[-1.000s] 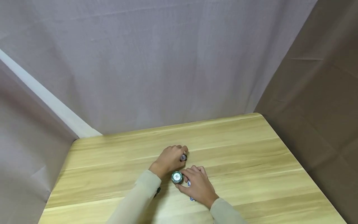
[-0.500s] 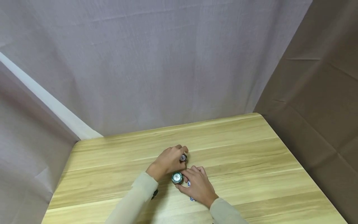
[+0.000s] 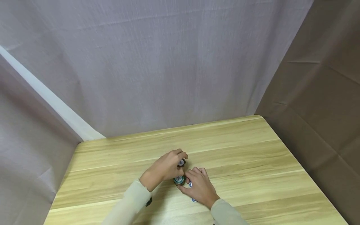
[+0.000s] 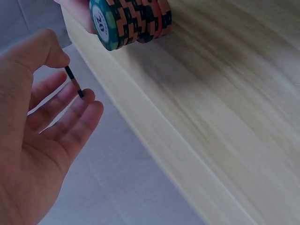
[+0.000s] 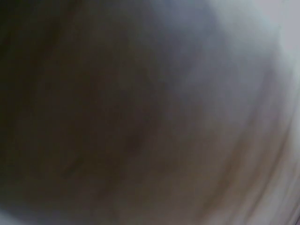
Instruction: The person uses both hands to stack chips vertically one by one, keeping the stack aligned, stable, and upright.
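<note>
My left hand (image 3: 166, 167) pinches a dark poker chip (image 3: 181, 162) between thumb and fingertips. In the left wrist view this chip (image 4: 74, 81) is seen edge-on, black with an orange patch. Close below it in the head view stands a stack of poker chips (image 3: 178, 181), topped by a green one marked 20. The left wrist view shows the stack (image 4: 133, 21) side-on, with orange and black edges. My right hand (image 3: 200, 187) holds the stack's right side between thumb and index finger. Blue-and-white chips (image 3: 194, 200) peek out from under that hand.
The pale wooden table (image 3: 239, 150) reaches back to a grey curtain (image 3: 168, 72). A brown cloth (image 3: 317, 103) hangs on the right. A small dark object (image 3: 149, 201) shows beside the left sleeve. The right wrist view is too dark and blurred to read.
My left hand has drawn slightly nearer and to the left, bringing the dark chip closer to the stack and partly covering the green top. The right hand has hardly moved.
</note>
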Motion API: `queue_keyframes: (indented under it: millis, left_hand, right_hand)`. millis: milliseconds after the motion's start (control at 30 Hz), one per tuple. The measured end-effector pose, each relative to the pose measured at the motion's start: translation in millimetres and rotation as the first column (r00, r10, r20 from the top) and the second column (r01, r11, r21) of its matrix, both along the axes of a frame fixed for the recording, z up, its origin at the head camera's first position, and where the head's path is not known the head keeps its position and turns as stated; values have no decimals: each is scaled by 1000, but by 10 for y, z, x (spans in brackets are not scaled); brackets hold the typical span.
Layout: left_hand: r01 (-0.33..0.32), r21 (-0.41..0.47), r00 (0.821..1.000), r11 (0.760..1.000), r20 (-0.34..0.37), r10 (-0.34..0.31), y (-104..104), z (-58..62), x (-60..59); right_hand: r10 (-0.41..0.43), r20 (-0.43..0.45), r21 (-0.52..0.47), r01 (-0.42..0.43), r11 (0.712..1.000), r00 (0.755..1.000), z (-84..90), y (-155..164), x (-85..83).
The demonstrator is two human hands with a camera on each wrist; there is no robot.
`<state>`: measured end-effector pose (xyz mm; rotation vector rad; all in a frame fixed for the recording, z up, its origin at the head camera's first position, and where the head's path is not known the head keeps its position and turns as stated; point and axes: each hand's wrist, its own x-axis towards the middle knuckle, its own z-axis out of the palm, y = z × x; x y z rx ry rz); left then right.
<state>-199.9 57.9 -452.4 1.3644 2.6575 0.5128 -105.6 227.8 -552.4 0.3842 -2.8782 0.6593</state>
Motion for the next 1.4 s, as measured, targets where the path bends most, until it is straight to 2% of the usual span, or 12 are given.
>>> queue_keyframes:
  millis: [167,267,533,700,900,1100,1400]
  left_hand:
    - [-21,-24,999,999,40,22,-112,7,101]
    - [-27,-24,999,999,40,28,-171,8,157]
    - [3,7,994,1000,-110,-2,-233,-11,282]
    - [6,5,993,1000,-117,-6,-214,-78,372]
    - [-1,-12,986,1000,-167,-1,-199,-174,441]
    - [-18,6,989,1000,-144,19,-187,-230,465]
    - [-31,-1,995,1000,-93,31,-176,-229,474]
  right_hand:
    - [2,23,3,-2,1000,1000,-10,-8,0]
    - [-1,43,3,1,1000,999,-2,-11,-3]
    - [1,4,2,-1,1000,1000,-11,4,-25]
    - [-3,-2,-4,3,1000,1000,-30,3,-20]
    - [-9,9,-4,9,1000,1000,-37,-10,-13]
    - [-15,3,4,15,1000,1000,-49,-9,-13]
    - [-16,1,13,16,1000,1000,-38,-1,-21]
